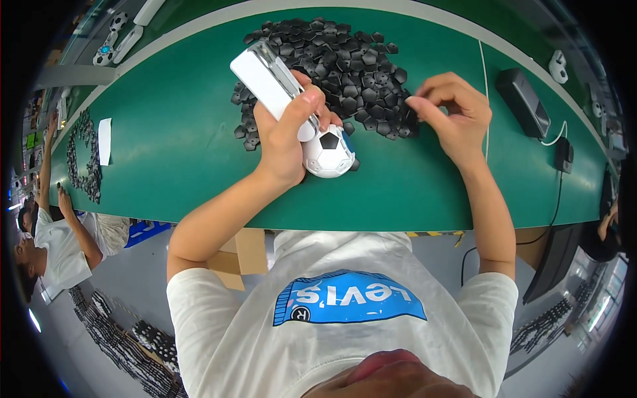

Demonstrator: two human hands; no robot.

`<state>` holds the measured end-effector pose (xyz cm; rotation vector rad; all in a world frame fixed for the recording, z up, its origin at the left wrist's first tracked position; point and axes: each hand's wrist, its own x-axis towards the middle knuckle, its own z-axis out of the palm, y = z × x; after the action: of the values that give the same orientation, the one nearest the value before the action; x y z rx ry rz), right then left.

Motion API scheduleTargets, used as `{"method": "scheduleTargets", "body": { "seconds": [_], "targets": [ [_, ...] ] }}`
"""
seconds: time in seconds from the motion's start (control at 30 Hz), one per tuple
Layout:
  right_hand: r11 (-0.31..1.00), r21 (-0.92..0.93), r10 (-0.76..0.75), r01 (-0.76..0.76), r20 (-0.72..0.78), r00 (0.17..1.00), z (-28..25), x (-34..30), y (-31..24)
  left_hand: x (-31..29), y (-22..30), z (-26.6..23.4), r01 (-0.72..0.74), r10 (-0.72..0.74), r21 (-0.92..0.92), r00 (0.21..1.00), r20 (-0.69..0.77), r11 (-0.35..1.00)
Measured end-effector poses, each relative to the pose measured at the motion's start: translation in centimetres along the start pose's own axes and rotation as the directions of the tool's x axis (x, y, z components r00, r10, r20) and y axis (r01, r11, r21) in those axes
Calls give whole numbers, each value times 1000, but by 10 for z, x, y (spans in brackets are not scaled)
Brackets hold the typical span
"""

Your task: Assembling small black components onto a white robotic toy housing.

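My left hand point(282, 142) is closed around a white handheld device with a long flat body point(255, 76). Its near end is a white soccer-ball-shaped head point(325, 159) with a black pentagon on it and a bit of blue at its right side. Beyond it spreads a big heap of small black pentagon pieces point(332, 56) on the green table point(398, 179). At the heap's right edge, my right hand point(461, 116) has thumb and forefinger drawn together in a pinch. Whatever lies between those fingertips cannot be made out against the dark pieces.
A black box-shaped device point(523, 103) stands at the right, its white cable running to a black adapter point(564, 156). Far left are more black pieces point(83, 162), a white paper strip point(105, 141) and a co-worker point(66, 242). Soccer-ball devices point(109, 46) lie beyond the table's far edge.
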<state>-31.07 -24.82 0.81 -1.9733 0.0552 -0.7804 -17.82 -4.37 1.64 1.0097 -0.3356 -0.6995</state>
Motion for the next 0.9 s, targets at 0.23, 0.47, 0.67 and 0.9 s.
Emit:
{"method": "scheduleTargets", "body": {
  "seconds": [0.23, 0.47, 0.67, 0.9],
  "targets": [
    [981, 18, 192, -193, 47, 980, 7, -3, -11, 1, -1, 0, -4, 4, 2, 1000, 6, 1000],
    [994, -93, -36, 56, 199, 979, 8, -1, -10, 0, 0, 1, -1, 1, 10, 1000, 14, 1000],
    [996, -85, 26, -5, 248, 968, 13, -6, -17, 1, -1, 0, 9, -9, -9, 1000, 24, 1000],
    [996, -36, -66, 88, 397, 915, 20, -14, -23, 4, -3, -8, -27, 29, -19, 996, 86, 999]
  ]
}}
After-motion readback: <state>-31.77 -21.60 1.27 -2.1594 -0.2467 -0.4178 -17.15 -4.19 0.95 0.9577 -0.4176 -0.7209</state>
